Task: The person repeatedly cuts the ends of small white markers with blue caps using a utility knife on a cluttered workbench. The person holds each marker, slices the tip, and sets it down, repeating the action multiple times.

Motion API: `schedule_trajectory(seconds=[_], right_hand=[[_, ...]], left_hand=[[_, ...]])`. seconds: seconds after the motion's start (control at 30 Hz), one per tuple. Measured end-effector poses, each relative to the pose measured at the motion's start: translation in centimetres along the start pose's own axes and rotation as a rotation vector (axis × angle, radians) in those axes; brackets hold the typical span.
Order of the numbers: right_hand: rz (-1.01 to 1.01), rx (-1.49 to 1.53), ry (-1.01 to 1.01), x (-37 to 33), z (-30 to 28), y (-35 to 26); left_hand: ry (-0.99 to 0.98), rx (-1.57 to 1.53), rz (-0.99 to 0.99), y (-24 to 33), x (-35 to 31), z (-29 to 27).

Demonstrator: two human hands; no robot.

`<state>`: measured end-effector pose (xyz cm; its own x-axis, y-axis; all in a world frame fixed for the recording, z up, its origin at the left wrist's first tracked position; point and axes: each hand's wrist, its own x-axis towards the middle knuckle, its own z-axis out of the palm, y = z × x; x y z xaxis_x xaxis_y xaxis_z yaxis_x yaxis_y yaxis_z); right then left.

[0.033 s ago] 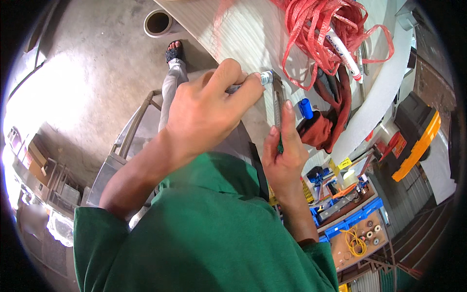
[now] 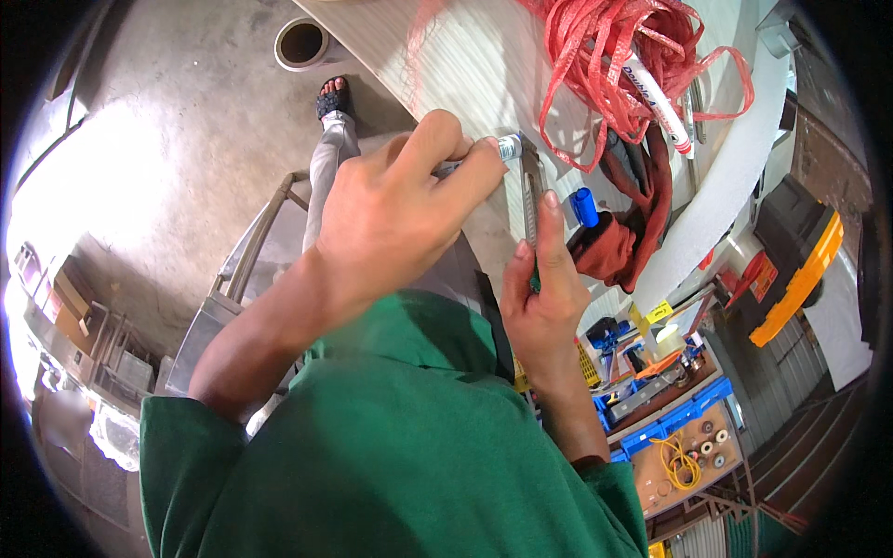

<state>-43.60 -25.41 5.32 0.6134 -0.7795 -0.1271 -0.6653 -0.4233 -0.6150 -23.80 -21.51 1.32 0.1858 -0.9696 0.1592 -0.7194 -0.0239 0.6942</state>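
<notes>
My left hand (image 2: 395,200) is closed around a white-and-blue marker pen (image 2: 509,148), most of it hidden by the fingers. In my right hand (image 2: 549,302) is a slim metal-bodied utility knife (image 2: 531,200), gripped with the index finger and thumb stretched along it. Its far end is at the marker's exposed end; whether they touch I cannot tell. A blue marker cap (image 2: 584,206) stands on the table just right of the right fingertips. Beyond it lies a crumpled dark red and grey cloth item (image 2: 609,249), possibly a glove.
On the pale wood-grain table (image 2: 391,42), a tangled heap of red plastic twine (image 2: 595,42) lies under a white marker with a red end (image 2: 659,104). Tools fill a blue-edged bench (image 2: 670,423) at lower right. A hollow cylinder (image 2: 302,44) stands on the floor, near a sandalled foot (image 2: 332,98).
</notes>
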Motion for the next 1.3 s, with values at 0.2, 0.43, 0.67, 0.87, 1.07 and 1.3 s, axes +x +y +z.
schedule_trajectory(seconds=[0.2, 0.43, 0.67, 0.87, 1.07, 1.3], right_hand=[[0.191, -0.095, -0.230, 0.5, -1.7, -1.8], [0.142, -0.230, -0.285, 1.1, -2.7, -2.1], [0.093, -0.153, -0.281, 1.2, -2.7, -1.0], [0.063, 0.020, -0.296, 3.1, -4.9, -0.4], [0.010, 0.049, -0.278, 3.9, -5.0, -0.9], [0.009, 0.028, -0.238, 3.0, -4.3, -0.9]], left_hand=[[-0.088, 0.108, -0.129, 2.8, 2.3, -1.4], [-0.138, 0.168, -0.230, 4.2, 2.8, -1.5], [0.042, 0.040, -0.097, 1.4, 0.6, 0.0], [0.020, 0.039, -0.070, 0.7, -0.1, 0.1], [0.026, 0.024, -0.094, 0.7, -0.2, 0.0], [0.051, -0.001, -0.122, 0.9, -0.1, 0.1]])
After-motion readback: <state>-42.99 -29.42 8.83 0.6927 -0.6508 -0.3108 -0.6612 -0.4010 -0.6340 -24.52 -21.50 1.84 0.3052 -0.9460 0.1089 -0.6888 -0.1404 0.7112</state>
